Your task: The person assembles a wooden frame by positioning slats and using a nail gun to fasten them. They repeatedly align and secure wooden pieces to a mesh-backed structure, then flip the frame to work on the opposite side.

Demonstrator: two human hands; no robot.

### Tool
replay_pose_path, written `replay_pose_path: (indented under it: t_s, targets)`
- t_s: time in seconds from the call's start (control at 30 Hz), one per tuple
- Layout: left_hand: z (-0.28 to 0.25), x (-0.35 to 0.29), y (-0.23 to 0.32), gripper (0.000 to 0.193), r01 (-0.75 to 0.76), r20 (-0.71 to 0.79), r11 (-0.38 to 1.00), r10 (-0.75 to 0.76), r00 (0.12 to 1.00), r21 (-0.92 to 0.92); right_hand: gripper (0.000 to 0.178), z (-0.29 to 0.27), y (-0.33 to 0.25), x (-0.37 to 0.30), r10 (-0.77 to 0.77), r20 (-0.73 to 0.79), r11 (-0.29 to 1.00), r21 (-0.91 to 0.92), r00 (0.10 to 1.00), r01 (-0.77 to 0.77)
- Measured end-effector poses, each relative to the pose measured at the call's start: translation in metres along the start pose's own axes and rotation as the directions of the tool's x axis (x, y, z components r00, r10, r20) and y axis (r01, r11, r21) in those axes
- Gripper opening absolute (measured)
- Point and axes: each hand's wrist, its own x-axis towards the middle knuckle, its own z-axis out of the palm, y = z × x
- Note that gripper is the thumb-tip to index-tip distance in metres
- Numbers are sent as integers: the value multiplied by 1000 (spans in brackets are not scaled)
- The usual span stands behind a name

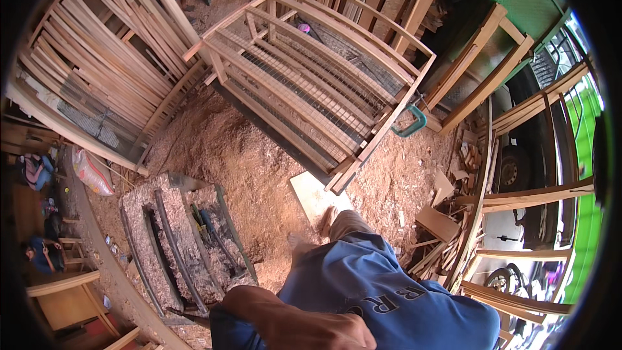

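My left forearm comes in at the bottom, bent across my blue shirt (pixel 382 279). My left hand (pixel 327 335) lies against the shirt at the lower edge, partly cut off, and I cannot tell whether it holds anything. My right hand is out of view. My bare feet (pixel 327 220) stand on a sawdust-covered floor, next to a flat pale board (pixel 311 194). Ahead of me lies a large wooden frame with wire mesh panels (pixel 311 71).
A green-handled saw (pixel 411 123) hangs at the frame's right corner. A sawdust-covered machine (pixel 181 240) stands to my left. Stacked wooden slats (pixel 97 58) fill the far left. Offcuts (pixel 440 220) litter the right, near a vehicle wheel (pixel 512 168). A seated person (pixel 39 253) is far left.
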Motion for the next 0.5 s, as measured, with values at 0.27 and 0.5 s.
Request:
replay_pose_path:
  t_s: [0.27,0.5]
  targets:
    - [-35,34,58,69,248,120,948,-275,954,200,32,-1,-14,28,-24,5,989,144,1000,23]
    - [-148,-46,88,66,-181,22,950,181,983,256,31,-4,-48,55,-57,-11,961,272,998,57]
